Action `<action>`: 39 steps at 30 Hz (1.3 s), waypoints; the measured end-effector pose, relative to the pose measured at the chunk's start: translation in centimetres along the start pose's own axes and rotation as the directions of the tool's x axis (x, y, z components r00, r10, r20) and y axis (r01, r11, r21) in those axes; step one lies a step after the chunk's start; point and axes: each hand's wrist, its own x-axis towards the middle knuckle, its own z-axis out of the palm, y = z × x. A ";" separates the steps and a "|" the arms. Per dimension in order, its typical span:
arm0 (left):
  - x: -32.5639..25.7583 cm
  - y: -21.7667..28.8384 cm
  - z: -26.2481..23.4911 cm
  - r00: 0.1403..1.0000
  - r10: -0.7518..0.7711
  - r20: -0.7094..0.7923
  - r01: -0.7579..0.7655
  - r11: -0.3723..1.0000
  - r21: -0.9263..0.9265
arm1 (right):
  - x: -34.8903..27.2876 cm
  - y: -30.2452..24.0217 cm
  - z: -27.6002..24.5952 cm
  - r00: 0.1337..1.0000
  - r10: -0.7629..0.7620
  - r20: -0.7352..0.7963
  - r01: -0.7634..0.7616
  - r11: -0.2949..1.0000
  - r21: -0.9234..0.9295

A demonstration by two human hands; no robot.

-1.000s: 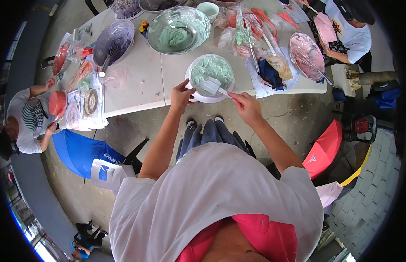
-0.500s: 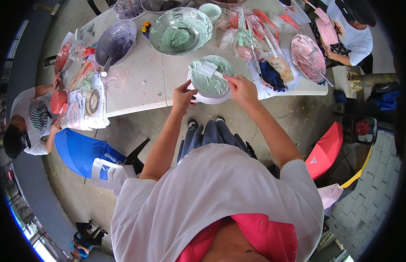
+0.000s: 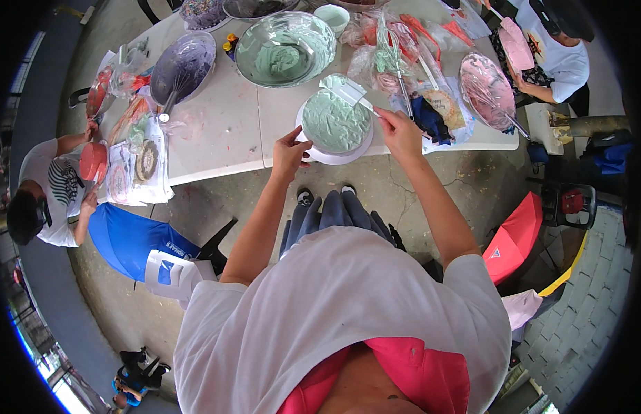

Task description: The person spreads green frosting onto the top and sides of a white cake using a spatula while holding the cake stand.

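Observation:
A round cake (image 3: 336,123) coated in rough mint-green frosting sits on a white cake turntable (image 3: 332,157) at the front edge of the table. My left hand (image 3: 289,153) grips the turntable's left rim between thumb and fingers. In my right hand (image 3: 401,132) is the handle of a white spatula (image 3: 348,91), held to the right of the cake. Its broad blade lies over the cake's far edge, with green frosting on its left end. Beyond the cake stands a large metal bowl (image 3: 286,52) partly filled with the same green frosting.
On the white table (image 3: 224,141), a bowl of purple frosting (image 3: 183,67) stands left and a bowl of pink frosting (image 3: 487,92) right. Piping bags, whisks and a dark blue cloth (image 3: 429,119) lie right of the cake. One person works with a red cake (image 3: 93,162); another holds a pink spatula (image 3: 515,43).
My right hand has moved slightly right, and the spatula blade has shifted from the cake's middle to its far edge. My left hand stays at the turntable's rim.

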 end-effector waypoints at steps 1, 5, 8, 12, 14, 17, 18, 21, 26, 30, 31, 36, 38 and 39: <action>0.0 0.0 0.0 1.000 0.001 0.000 -0.001 1.000 0.006 | -0.2 -0.1 -0.2 1.000 0.011 0.004 -0.011 1.000 -0.008; 0.0 0.0 0.0 1.000 -0.001 0.013 0.001 1.000 0.009 | -1.9 0.8 0.2 0.999 0.003 0.040 -0.005 0.999 0.042; 0.0 0.0 0.0 1.000 0.002 0.018 -0.002 1.000 0.003 | -2.0 1.9 0.1 1.000 0.005 -0.022 -0.006 1.000 -0.005; 0.0 -0.2 -0.1 1.000 0.008 0.016 -0.008 1.000 0.002 | -2.2 0.9 -0.7 0.999 0.003 -0.039 -0.001 0.999 0.043; 0.1 -0.2 -0.1 1.000 0.009 0.015 -0.009 1.000 -0.001 | -2.9 0.2 -0.6 1.000 -0.015 -0.002 0.016 0.998 0.066; 0.1 -0.1 0.0 1.000 0.005 0.013 -0.005 1.000 0.007 | -3.6 0.5 0.1 0.993 -0.113 0.047 0.107 0.988 0.113; 0.1 -0.1 0.0 1.000 0.003 0.011 -0.004 1.000 0.020 | -3.4 0.9 0.3 0.994 -0.104 0.034 0.101 0.991 0.089; 0.0 0.0 0.0 1.000 0.009 0.013 -0.009 0.999 0.031 | -2.0 1.6 0.6 0.997 -0.080 0.014 0.079 0.996 0.038; 0.0 0.0 0.0 1.000 0.010 0.011 -0.010 0.999 0.046 | 0.3 2.4 1.1 0.998 -0.065 -0.008 0.065 0.998 0.011; -0.1 0.0 0.0 1.000 0.010 0.012 -0.011 0.999 0.032 | 0.5 3.0 0.8 1.000 -0.016 0.000 0.016 0.996 0.085; -0.1 0.0 -0.1 1.000 0.015 0.018 -0.016 0.999 0.030 | 0.4 3.2 0.6 1.000 0.020 0.014 -0.021 0.995 0.099; 0.0 -0.1 0.0 1.000 0.009 0.011 -0.009 1.000 0.023 | -1.3 4.8 -0.3 0.998 0.041 -0.054 -0.036 0.995 0.090; 0.0 -0.2 0.1 1.000 0.004 0.008 -0.004 1.000 0.026 | -2.3 4.4 -0.9 0.995 0.053 -0.085 -0.047 0.996 0.075; 0.0 -0.1 0.1 1.000 0.008 0.007 -0.008 1.000 0.020 | -2.9 3.9 -1.1 0.995 0.082 -0.050 -0.075 0.989 0.125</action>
